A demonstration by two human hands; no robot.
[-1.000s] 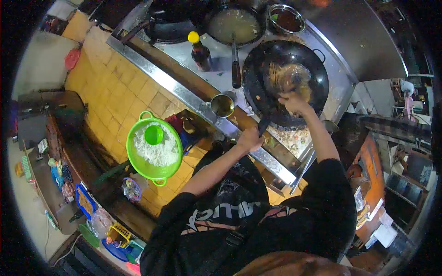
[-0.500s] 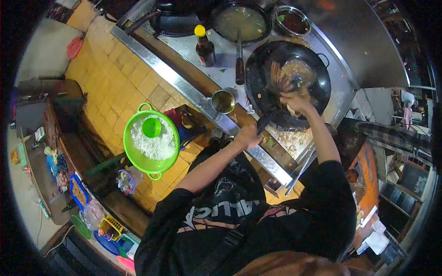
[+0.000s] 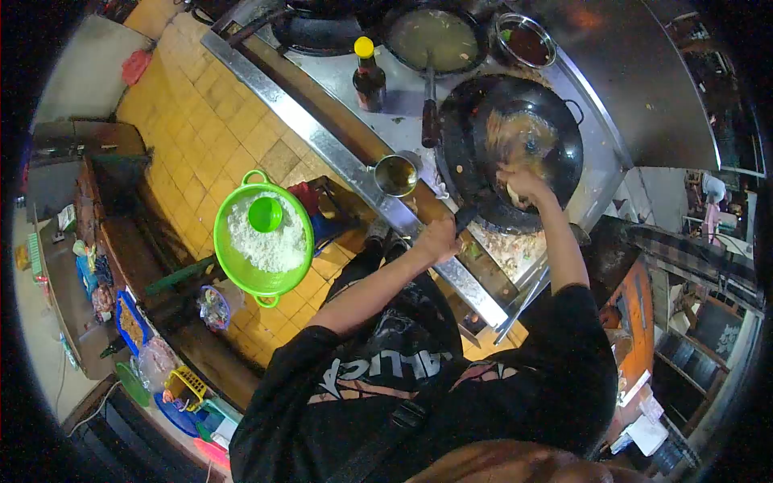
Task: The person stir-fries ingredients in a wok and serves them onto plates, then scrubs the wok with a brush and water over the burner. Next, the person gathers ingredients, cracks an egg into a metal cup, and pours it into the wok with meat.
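Observation:
My left hand (image 3: 437,240) is closed around the dark handle (image 3: 465,216) of a large black wok (image 3: 467,121) on the stove. Inside the wok, my right hand (image 3: 525,185) grips a tan, brush-like scrubber (image 3: 506,138), smeared by motion. Brownish liquid swirls beneath it. Left of the wok, a ladle (image 3: 430,121) with a dark grip rests in a pan of cloudy liquid (image 3: 439,36). A metal cup (image 3: 397,175) holding yellowish liquid stands near my left hand.
A yellow-capped bottle (image 3: 369,80) and a metal bowl of dark red sauce (image 3: 527,42) stand on the stovetop. At left, a green basin (image 3: 274,282) contains white powder and a green cup (image 3: 265,215). The counter's metal edge (image 3: 306,121) runs diagonally before me.
My right hand and the scrubber have shifted within the wok, and the liquid swirls differently. My left hand keeps its hold on the handle. The view has tilted slightly.

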